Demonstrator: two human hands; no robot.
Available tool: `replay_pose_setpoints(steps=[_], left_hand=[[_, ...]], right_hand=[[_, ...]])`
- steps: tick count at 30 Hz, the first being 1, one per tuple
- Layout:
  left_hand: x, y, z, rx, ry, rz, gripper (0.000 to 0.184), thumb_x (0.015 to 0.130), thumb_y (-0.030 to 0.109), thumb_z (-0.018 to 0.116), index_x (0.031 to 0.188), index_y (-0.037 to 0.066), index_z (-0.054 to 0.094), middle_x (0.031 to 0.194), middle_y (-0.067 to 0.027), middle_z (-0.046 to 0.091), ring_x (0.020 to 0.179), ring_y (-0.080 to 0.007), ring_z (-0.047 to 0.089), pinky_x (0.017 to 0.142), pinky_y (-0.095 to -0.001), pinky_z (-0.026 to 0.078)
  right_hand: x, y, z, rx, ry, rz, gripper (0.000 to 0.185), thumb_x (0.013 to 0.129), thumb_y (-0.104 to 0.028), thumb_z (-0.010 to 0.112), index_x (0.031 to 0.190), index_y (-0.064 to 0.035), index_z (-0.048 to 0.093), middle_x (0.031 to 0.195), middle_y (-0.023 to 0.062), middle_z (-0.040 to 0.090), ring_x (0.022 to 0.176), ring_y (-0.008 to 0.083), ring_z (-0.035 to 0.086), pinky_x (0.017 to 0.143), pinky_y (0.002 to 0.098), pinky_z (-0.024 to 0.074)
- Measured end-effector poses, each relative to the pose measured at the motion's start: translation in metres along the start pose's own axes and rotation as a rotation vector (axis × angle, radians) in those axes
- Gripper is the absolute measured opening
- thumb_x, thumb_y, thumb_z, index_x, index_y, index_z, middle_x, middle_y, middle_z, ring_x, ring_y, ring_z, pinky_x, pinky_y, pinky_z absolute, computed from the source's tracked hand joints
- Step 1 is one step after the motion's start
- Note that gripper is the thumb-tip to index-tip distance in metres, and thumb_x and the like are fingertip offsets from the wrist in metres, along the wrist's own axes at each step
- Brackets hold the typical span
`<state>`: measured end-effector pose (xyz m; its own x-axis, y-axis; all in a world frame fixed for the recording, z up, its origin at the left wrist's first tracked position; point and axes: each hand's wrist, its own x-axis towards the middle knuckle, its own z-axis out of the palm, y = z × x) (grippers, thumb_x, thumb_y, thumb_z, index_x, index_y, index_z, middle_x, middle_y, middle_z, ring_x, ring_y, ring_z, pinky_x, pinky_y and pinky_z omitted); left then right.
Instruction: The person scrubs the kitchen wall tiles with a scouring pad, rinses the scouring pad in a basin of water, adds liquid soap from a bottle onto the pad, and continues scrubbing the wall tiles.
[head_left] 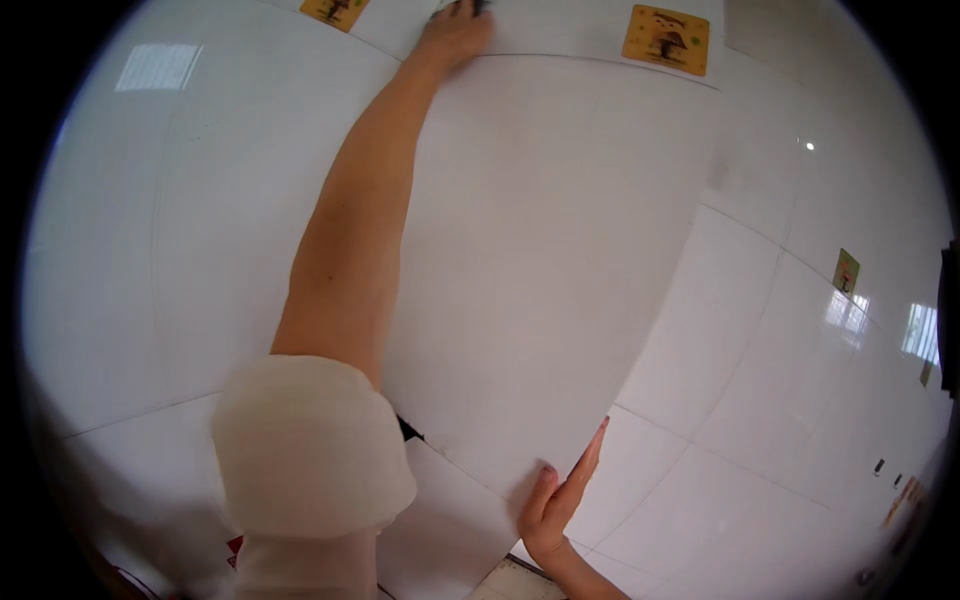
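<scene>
A large smooth white panel (540, 230) fills the middle of the view. My left arm, in a pale sleeve, stretches up along the panel's left side. At the top edge, my left hand (457, 38) is closed around a small dark thing (478, 6), mostly cut off by the frame. Low on the panel's right edge is my right hand (562, 500). Its thumb rests on the face and its straight fingers lie along the edge, gripping it.
White tiles (720, 360) surround the panel. An orange sticker with a mushroom picture (667, 40) is at the upper right, and another sticker (335, 12) at the upper left. A small greenish sticker (846, 271) is farther right. A dark gap (408, 429) shows near the panel's lower-left corner.
</scene>
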<state>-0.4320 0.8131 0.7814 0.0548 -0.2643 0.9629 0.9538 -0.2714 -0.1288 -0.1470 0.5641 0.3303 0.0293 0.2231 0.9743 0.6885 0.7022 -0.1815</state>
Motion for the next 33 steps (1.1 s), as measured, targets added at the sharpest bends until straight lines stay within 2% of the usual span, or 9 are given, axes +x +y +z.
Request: replay_pose_setpoints(steps=[1,3,9,15,17,18,20,26,33], left_hand=[[-0.004,-0.009,0.011,0.297,0.141,0.087,0.03,0.085,0.009,0.044,0.108,0.002,0.062,0.112,-0.0207,0.061,0.106,-0.037,0.055,0.089,-0.0388,0.046],[-0.036,0.033,-0.078,-0.222,-0.185,-0.303,0.04,0.093,0.027,0.035,0.111,-0.004,0.052,0.128,-0.0222,0.049,0.118,-0.0404,0.044,0.099,-0.0462,0.038],[-0.179,0.034,-0.115,-0.277,-0.314,-0.26,0.058,0.094,0.037,0.038,0.139,0.001,0.037,0.138,-0.0246,0.041,0.127,-0.0375,0.038,0.107,-0.0407,0.03],[-0.035,0.017,-0.07,-0.395,-0.508,-0.338,0.061,0.093,0.041,0.035,0.14,0.003,0.036,0.138,-0.0233,0.042,0.129,-0.0365,0.037,0.108,-0.0415,0.029],[-0.005,0.026,-0.046,-0.421,-0.063,-0.357,0.031,0.084,0.009,0.044,0.108,0.005,0.062,0.112,-0.0187,0.062,0.101,-0.0366,0.058,0.087,-0.0391,0.047],[-0.008,0.023,-0.038,-0.437,-0.062,-0.356,0.031,0.084,0.009,0.044,0.108,0.005,0.062,0.112,-0.0187,0.062,0.101,-0.0366,0.058,0.087,-0.0391,0.047],[-0.025,0.006,-0.036,-0.431,-0.174,-0.396,0.062,0.093,0.044,0.035,0.139,0.004,0.038,0.137,-0.023,0.043,0.128,-0.0354,0.038,0.108,-0.0409,0.029],[-0.07,0.034,-0.063,-0.223,-0.153,-0.453,0.061,0.091,0.044,0.037,0.137,0.004,0.041,0.136,-0.0231,0.044,0.13,-0.0363,0.036,0.108,-0.0447,0.026],[-0.088,0.204,-0.136,-0.515,0.221,0.22,0.045,0.089,0.014,0.05,0.133,0.003,0.044,0.134,-0.0201,0.044,0.121,-0.0393,0.041,0.104,-0.0446,0.033]], right_hand=[[0.0,0.0,-0.002,0.0,-0.007,0.006,0.06,0.091,-0.006,0.038,0.143,0.0115,0.014,0.149,0.0306,0.015,0.139,0.0435,0.017,0.113,0.0468,0.0159],[0.001,0.002,-0.005,0.006,0.0,0.011,0.06,0.092,-0.007,0.038,0.143,0.0114,0.013,0.149,0.0307,0.016,0.139,0.0438,0.017,0.113,0.0471,0.0159],[-0.003,0.001,-0.001,0.053,0.01,0.001,0.061,0.092,-0.008,0.04,0.143,0.0113,0.012,0.149,0.0306,0.015,0.139,0.0441,0.016,0.113,0.0474,0.0156],[-0.002,0.006,-0.002,0.074,-0.008,0.004,0.063,0.092,-0.009,0.042,0.144,0.0109,0.012,0.15,0.0305,0.014,0.139,0.0445,0.016,0.113,0.0478,0.0152],[0.0,0.009,-0.003,0.062,-0.004,-0.013,0.063,0.092,-0.01,0.043,0.144,0.0107,0.013,0.15,0.0303,0.014,0.139,0.0448,0.016,0.113,0.0478,0.0151],[0.0,0.009,-0.003,0.069,-0.016,-0.024,0.063,0.09,-0.007,0.04,0.144,0.0108,0.012,0.15,0.0294,0.013,0.14,0.0427,0.015,0.113,0.047,0.0145],[-0.005,0.008,-0.003,0.076,-0.012,-0.029,0.063,0.089,-0.003,0.038,0.144,0.0108,0.011,0.151,0.0285,0.012,0.141,0.0406,0.014,0.113,0.0462,0.0138],[-0.002,0.008,0.0,0.091,-0.011,-0.023,0.062,0.089,-0.003,0.038,0.143,0.012,0.012,0.151,0.029,0.013,0.141,0.0409,0.015,0.113,0.0459,0.0141],[-0.002,0.004,-0.001,0.07,0.024,-0.019,0.062,0.089,-0.003,0.045,0.142,0.0115,0.017,0.148,0.0309,0.02,0.138,0.0455,0.02,0.112,0.048,0.0186]])
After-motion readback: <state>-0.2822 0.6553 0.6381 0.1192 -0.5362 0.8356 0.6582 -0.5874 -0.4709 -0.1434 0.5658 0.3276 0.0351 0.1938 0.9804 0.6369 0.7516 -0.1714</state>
